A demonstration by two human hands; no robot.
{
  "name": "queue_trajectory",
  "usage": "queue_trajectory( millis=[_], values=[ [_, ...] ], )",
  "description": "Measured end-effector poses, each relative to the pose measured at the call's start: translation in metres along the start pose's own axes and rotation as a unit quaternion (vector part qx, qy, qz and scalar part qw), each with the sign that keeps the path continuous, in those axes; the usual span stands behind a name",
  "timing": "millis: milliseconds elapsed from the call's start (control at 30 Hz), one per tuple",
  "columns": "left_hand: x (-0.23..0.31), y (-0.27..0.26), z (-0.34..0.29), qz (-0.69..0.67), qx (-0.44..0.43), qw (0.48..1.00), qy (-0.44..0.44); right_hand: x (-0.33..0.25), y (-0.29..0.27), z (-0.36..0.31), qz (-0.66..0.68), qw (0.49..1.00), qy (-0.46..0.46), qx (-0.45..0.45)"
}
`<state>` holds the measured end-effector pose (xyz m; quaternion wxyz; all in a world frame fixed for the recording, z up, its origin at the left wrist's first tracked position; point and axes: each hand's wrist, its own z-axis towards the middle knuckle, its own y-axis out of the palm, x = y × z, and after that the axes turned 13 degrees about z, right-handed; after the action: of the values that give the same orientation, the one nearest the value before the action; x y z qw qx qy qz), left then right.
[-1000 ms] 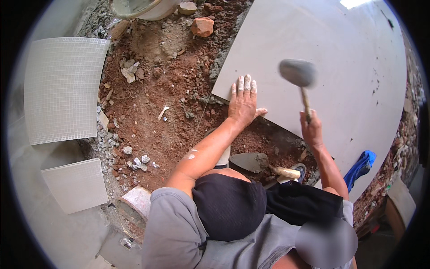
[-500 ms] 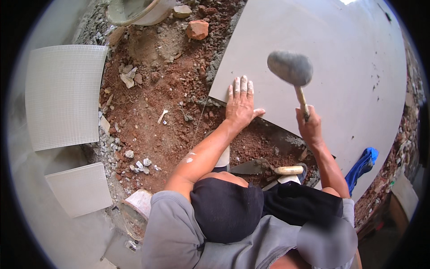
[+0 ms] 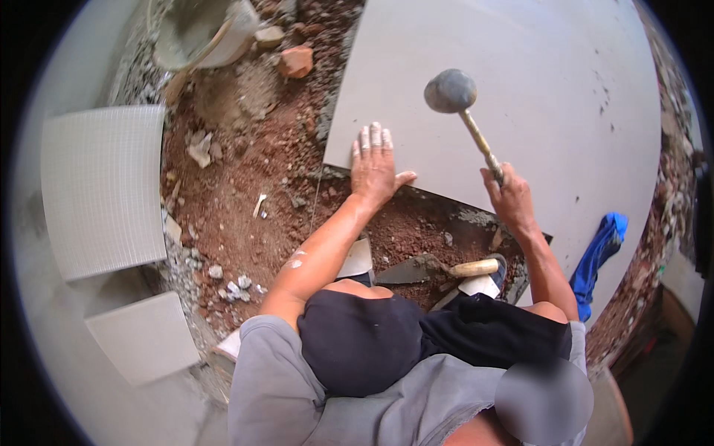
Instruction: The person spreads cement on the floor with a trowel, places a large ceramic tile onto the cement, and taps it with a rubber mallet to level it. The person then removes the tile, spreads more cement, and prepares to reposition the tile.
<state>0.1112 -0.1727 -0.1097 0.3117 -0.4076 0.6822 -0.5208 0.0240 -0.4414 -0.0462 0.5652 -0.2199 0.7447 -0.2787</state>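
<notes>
My left hand (image 3: 374,169) lies flat with fingers stretched over the near left edge of a large pale floor tile (image 3: 535,97). White powder coats its fingertips. My right hand (image 3: 512,199) is wrapped round the wooden handle of a rubber mallet (image 3: 451,91), whose grey rounded head is over the tile. Whether the head touches the tile I cannot tell. Between my forearms, a trowel (image 3: 405,270) with a wooden handle lies on the reddish soil close to my feet. A blue cloth (image 3: 599,264) rests on the tiled surface beyond my right forearm.
A mortar-stained bucket (image 3: 216,41) stands at the far left, near a broken brick piece (image 3: 296,62). Left of the rubble-strewn soil (image 3: 230,193) are a large tile with a gridded back (image 3: 104,189) and a smaller tile (image 3: 145,336). A thin string (image 3: 317,199) runs from the tile's corner.
The mallet's head has swung leftward, and its handle now slants the other way. My left hand stays flat on the tile's edge. The whole view has shifted slightly.
</notes>
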Motion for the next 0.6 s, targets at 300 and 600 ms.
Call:
queue_trajectory(
  millis=[300, 600],
  values=[
    [0.007, -0.098, 0.067, 0.139, -0.195, 0.946, 0.217, 0.048, -0.004, -0.109, 0.134, 0.988, 0.071, 0.043],
    [0.11, -0.04, 0.099, 0.077, -0.217, 0.959, 0.166, 0.057, -0.025, -0.134, 0.182, 0.963, -0.032, 0.198]
  ],
)
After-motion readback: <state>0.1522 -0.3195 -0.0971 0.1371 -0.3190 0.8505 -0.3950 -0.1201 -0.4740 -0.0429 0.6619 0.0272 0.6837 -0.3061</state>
